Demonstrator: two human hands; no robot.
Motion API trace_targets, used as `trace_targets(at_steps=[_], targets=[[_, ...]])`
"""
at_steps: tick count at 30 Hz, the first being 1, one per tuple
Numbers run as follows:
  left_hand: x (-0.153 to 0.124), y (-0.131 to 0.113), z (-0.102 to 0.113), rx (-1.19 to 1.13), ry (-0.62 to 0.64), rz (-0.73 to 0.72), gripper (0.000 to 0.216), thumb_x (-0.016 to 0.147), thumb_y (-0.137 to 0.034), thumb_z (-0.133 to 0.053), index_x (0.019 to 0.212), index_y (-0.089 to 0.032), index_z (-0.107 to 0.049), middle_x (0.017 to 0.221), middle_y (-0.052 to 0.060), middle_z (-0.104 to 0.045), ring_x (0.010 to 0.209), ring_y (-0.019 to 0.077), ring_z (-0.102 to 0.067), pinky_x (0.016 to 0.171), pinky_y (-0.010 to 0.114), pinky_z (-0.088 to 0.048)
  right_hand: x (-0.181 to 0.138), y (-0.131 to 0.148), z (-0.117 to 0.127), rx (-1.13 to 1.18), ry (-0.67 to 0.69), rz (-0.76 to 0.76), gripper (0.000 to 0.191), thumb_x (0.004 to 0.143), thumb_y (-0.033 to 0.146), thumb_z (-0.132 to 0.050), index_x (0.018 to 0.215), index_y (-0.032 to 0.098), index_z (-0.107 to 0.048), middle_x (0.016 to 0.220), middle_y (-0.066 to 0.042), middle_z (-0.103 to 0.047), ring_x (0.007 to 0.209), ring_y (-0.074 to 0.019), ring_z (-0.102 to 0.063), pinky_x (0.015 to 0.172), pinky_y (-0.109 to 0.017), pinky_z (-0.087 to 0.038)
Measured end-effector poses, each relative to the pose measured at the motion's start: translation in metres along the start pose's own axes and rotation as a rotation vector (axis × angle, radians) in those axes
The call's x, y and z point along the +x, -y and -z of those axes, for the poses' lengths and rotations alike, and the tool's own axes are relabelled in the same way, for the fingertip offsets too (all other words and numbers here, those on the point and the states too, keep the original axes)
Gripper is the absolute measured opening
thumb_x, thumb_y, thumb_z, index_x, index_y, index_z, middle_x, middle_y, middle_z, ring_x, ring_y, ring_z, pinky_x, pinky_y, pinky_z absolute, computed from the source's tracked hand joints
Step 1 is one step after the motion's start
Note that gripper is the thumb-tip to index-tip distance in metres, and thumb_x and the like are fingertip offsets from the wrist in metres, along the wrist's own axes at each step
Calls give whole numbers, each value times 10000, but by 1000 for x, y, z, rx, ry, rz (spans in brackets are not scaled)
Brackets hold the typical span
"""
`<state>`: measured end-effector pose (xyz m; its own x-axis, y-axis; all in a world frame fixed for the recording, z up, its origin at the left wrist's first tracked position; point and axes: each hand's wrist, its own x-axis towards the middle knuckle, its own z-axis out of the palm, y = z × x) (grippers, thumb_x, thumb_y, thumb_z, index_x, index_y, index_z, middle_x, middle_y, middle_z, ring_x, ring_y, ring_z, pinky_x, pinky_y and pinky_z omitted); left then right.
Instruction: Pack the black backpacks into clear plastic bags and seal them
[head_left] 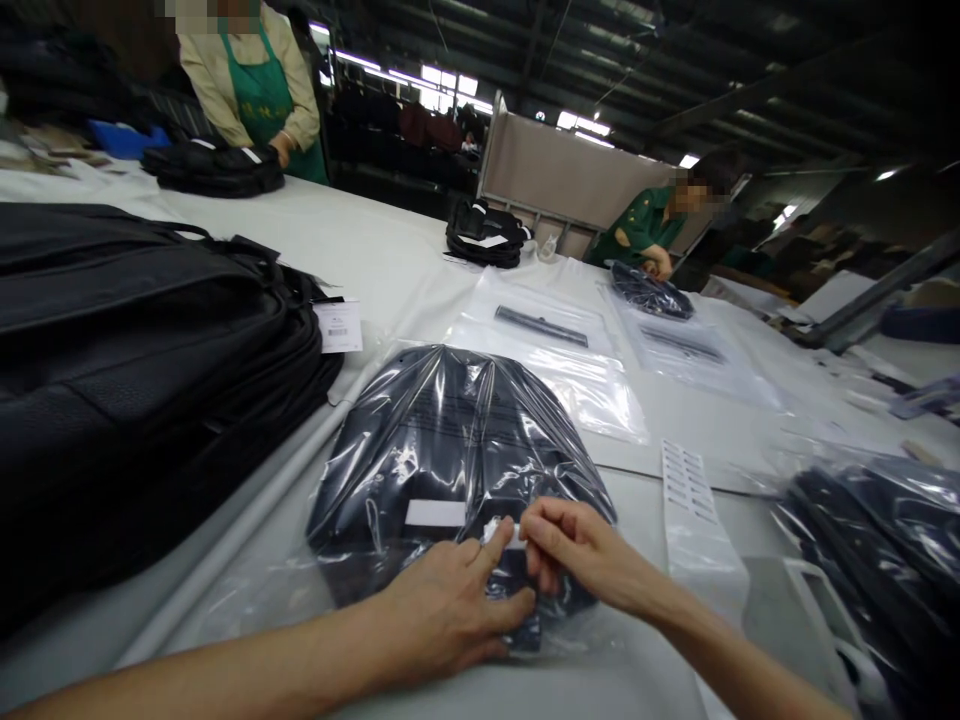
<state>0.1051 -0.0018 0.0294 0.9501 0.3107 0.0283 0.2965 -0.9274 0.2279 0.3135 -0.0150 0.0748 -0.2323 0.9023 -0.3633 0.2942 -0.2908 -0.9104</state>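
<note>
In front of me a black bag [390,450] lies flat inside a clear plastic bag [480,400], which wrinkles and shines over it. My left hand [450,600] rests on its near part with the fingers spread, the index finger pressing the plastic. Close to that fingertip, my right hand [566,545] is closed in a pinch. A small white piece [516,538] shows at its fingertips; whether they grip it is unclear. Left of the hands, a white rectangular label [435,513] shows on the bag.
A stack of black bags [150,400] with a white tag [339,326] fills the left. Clear plastic bags [540,330] lie behind. A sticker sheet [686,490] and wrapped dark bags [877,540] are at right. Two people [259,90] work across the white table [360,225].
</note>
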Motion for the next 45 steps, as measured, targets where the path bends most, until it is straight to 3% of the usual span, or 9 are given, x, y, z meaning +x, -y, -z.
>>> trace_targets(at_steps=[4, 7, 12, 17, 20, 23, 28, 32, 45], targets=[[-3, 4, 10, -177, -64, -21, 442, 830, -497, -507, 1242, -339, -480, 1425, 149, -301, 986, 307, -572, 777, 407, -465, 7, -28, -31, 183, -332, -119, 366, 827, 539, -476, 861, 175, -492, 642, -14, -612, 536, -133, -598, 486, -228, -472], [-5, 12, 16, -538, -162, 33, 331, 882, -437, -431, 1080, -260, -629, 1339, 85, -449, 943, 237, -594, 801, 319, -443, -1, -18, -47, -85, -593, 227, 217, 851, 365, -510, 974, 188, -501, 692, -11, -600, 571, -138, -579, 511, -238, -464], [12, 34, 7, -1423, -355, 418, 432, 882, -466, -380, 807, -127, -637, 553, -3, -569, 424, 92, -442, 430, 190, -330, -7, -3, -85, -588, -141, 946, 190, 787, 71, -431, 870, 178, -564, 782, -58, -568, 731, -165, -551, 654, -272, -462], [19, 56, 18, -1932, -650, 508, 412, 807, -536, -477, 696, -140, -502, 710, 71, -644, 397, 52, -388, 389, 175, -252, 20, -16, -104, -681, -67, 621, 259, 865, 110, -374, 1034, 164, -562, 860, -73, -498, 798, -172, -521, 720, -298, -464], [-18, 53, 43, -1571, -948, 562, 372, 863, -473, -440, 739, -139, -547, 763, 61, -638, 503, 78, -467, 498, 205, -379, 24, -17, -104, -757, -35, 543, 329, 890, 154, -372, 1195, 179, -491, 903, -72, -470, 797, -171, -506, 735, -313, -462], [-73, 28, 49, -695, -1103, 505, 279, 921, -300, -395, 832, -153, -614, 808, 48, -633, 748, 139, -569, 725, 267, -449, 22, -15, -104, -811, -33, 518, 337, 896, 161, -354, 1207, 192, -483, 910, -66, -452, 797, -170, -492, 745, -321, -458], [-118, -9, -10, 168, -522, 368, 610, 825, -422, -575, 1348, -171, -390, 1350, 138, -456, 1234, 320, -399, 983, 472, -376, 22, -14, -106, -834, -35, 513, 317, 894, 159, -352, 1175, 189, -495, 909, -62, -445, 802, -169, -483, 755, -320, -456], [-113, -7, -46, 270, -411, 519, 795, 771, -422, -649, 1421, -204, -245, 1462, 185, -248, 1324, 335, -268, 1015, 482, -357, 22, -14, -109, -832, -54, 523, 322, 894, 166, -356, 1182, 194, -498, 898, -58, -442, 800, -171, -479, 758, -321, -455], [-106, -9, -59, 351, -581, 597, 663, 763, -260, -645, 1334, -437, -357, 1521, 71, -76, 1318, 462, -156, 952, 628, -313, 18, -10, -109, -896, -186, 594, 314, 863, 188, -415, 1150, 212, -542, 905, -38, -473, 813, -156, -496, 776, -276, -445]])
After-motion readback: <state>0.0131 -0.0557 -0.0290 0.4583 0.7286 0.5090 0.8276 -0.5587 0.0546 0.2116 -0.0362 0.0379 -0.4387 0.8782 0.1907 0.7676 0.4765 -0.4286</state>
